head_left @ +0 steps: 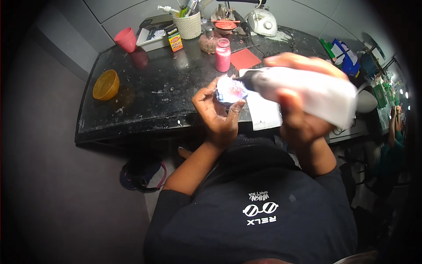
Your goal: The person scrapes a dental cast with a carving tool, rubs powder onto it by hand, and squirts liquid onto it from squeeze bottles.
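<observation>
My left hand (219, 112) is closed around a small whitish, rough-edged piece (231, 89) with a pink patch in its middle, like a plaster cast; bright light washes out its detail. In my right hand (303, 112) is a white bottle (314, 90), tilted sideways and smeared by motion. Its dark nozzle (251, 80) points left, right at the edge of the whitish piece; I cannot tell whether they touch. Beyond my hands stands a glass jar of pink powder (223, 57). A white paper sheet (263, 110) lies under the bottle at the table's near edge.
The black table (154, 101) carries an orange bowl (106, 85), a pink cup (126, 40), a small orange-yellow box (175, 42), and a woven holder (188, 25) with tools. A red square (246, 59) lies behind the bottle. A white rounded device (262, 23) stands at the back.
</observation>
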A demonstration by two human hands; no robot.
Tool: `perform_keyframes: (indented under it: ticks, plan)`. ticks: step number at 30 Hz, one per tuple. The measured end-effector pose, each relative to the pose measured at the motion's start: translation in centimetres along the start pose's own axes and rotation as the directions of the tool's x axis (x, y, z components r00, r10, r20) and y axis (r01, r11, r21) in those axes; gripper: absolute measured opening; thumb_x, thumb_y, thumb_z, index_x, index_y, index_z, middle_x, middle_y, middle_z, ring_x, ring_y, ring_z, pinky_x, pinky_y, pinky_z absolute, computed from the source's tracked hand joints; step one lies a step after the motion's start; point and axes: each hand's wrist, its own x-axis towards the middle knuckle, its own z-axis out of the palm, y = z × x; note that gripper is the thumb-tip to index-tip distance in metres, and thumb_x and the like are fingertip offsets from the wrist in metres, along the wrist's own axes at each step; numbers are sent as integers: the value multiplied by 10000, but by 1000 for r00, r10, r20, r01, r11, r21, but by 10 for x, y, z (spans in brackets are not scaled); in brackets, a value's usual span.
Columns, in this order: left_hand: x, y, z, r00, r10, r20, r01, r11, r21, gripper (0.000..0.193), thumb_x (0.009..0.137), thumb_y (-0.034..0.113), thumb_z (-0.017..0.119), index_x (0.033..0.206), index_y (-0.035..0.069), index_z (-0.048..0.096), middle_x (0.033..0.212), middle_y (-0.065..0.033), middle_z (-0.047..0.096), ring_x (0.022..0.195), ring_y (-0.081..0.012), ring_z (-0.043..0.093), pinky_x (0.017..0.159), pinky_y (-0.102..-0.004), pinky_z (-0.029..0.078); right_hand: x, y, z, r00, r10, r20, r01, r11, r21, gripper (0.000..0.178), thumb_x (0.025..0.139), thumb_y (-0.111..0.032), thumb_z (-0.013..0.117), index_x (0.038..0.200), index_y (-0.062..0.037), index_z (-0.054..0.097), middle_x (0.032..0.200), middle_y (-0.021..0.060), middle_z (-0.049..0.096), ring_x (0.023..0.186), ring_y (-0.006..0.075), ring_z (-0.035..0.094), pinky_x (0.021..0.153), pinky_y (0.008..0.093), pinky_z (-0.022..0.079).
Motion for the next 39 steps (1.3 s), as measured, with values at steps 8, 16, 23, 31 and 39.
perform_keyframes:
  ticks: [8, 16, 23, 31, 39]
  plan:
    - [-1, 3, -4, 998, -10, 55, 2, 989, 145, 668, 832, -8, 755, 1259, 92, 251, 1367, -267, 404, 1215, -294, 516, 997, -417, 477, 5, -4, -3, 992, 101, 74, -103, 994, 30, 153, 846, -62, 708, 940, 53, 674, 896, 205, 704, 809, 272, 702, 735, 330, 561]
    - [-5, 1, 0, 1000, -12, 27, 10, 998, 69, 664, 833, -23, 747, 1263, 77, 250, 1371, -266, 401, 1188, -280, 530, 994, -408, 483, -1, 4, -3, 993, 23, 116, -11, 995, -102, 247, 799, -83, 760, 967, 59, 648, 906, 184, 697, 831, 250, 697, 725, 328, 570]
    - [0, -4, -3, 998, 35, 53, -41, 994, 100, 679, 828, -23, 753, 1277, 70, 253, 1367, -251, 398, 1208, -292, 524, 1019, -419, 465, 2, 2, -6, 944, 95, 317, -19, 972, -233, 307, 781, -53, 752, 1021, 88, 621, 935, 209, 704, 835, 278, 700, 745, 336, 572]
    - [2, 3, -2, 999, 40, 31, -43, 992, 121, 664, 810, -52, 755, 1250, 56, 268, 1359, -256, 393, 1179, -265, 520, 1007, -403, 460, -5, -2, -14, 953, -54, 297, 155, 932, -327, 507, 840, -181, 722, 1222, 38, 470, 925, 254, 675, 841, 272, 686, 791, 355, 546]
    - [1, 4, -1, 998, 48, 34, -54, 981, 186, 675, 795, -63, 766, 1237, 56, 269, 1337, -252, 413, 1103, -266, 582, 961, -382, 497, -8, -18, -23, 963, 176, 203, -175, 984, -25, 372, 854, -230, 730, 1058, 33, 563, 929, 213, 689, 899, 303, 673, 815, 412, 553]
